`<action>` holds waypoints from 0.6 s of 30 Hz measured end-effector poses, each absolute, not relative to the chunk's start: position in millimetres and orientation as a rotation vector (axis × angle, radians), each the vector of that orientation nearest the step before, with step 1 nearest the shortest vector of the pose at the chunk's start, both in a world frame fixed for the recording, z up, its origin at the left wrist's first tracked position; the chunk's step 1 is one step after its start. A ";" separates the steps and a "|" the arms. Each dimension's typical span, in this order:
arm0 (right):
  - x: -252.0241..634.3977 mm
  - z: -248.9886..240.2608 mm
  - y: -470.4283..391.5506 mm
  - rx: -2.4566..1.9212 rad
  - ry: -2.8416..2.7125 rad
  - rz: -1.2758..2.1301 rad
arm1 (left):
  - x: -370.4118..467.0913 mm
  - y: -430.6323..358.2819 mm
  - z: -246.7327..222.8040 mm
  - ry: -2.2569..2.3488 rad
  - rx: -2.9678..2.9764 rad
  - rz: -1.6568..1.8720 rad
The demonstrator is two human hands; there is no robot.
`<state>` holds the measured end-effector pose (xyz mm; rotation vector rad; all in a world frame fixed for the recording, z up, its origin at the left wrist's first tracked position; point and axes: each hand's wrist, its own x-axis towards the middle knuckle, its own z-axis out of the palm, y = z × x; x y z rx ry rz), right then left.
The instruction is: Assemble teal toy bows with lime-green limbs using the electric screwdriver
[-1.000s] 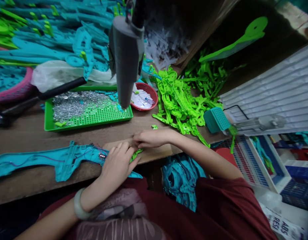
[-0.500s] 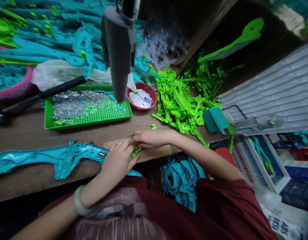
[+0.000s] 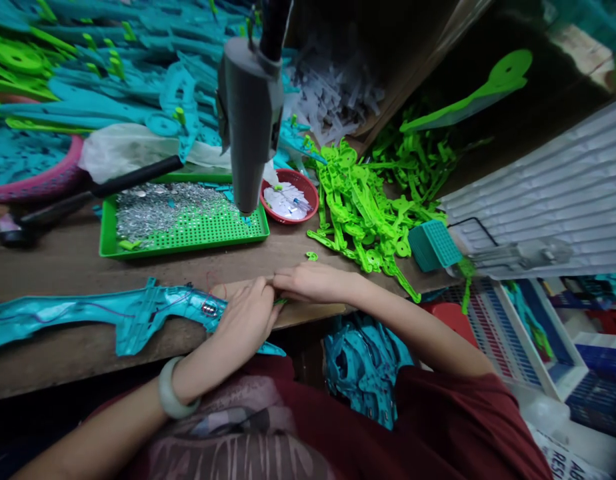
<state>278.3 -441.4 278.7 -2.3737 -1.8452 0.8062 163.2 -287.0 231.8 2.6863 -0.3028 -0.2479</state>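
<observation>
My left hand [image 3: 249,312] and my right hand [image 3: 315,283] meet at the front of the wooden bench, fingers bent and closed together. Between them only a sliver of a green plastic part [image 3: 281,302] shows; the rest is covered by the fingers. Under the hands lies a flat brown board [image 3: 313,312]. To the left, a long blue plastic shell [image 3: 133,320] with thin wires and small metal pieces rests on the bench, its right end passing beneath my left hand. A small green piece [image 3: 312,256] lies just beyond my right hand.
A grey electric screwdriver [image 3: 251,127] hangs above a green tray [image 3: 188,247] of screws. Behind are a red bowl [image 3: 315,205], heaped green parts [image 3: 361,207], and blue parts [image 3: 118,100]. Stacked teal trays [image 3: 433,245] stand right; more blue shells [image 3: 365,367] sit below the bench edge.
The fingers have drawn closer together and now hide most of the green part, which showed more before. The view has shifted slightly, so the scene sits a little further right.
</observation>
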 end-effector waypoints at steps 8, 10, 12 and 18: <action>265.4 281.2 -452.8 -2.475 -1.874 0.659 | 169.8 -271.5 231.7 -0.256 2.256 -0.400; 263.4 283.4 -451.2 -2.500 -1.877 0.659 | 176.4 -269.2 230.1 -0.272 2.189 -0.435; 261.3 287.3 -450.5 -2.495 -1.860 0.647 | 181.3 -268.0 230.3 -0.265 2.155 -0.467; 254.8 306.9 -462.2 -2.434 -1.636 0.555 | 184.3 -262.3 240.4 -0.150 1.937 -0.611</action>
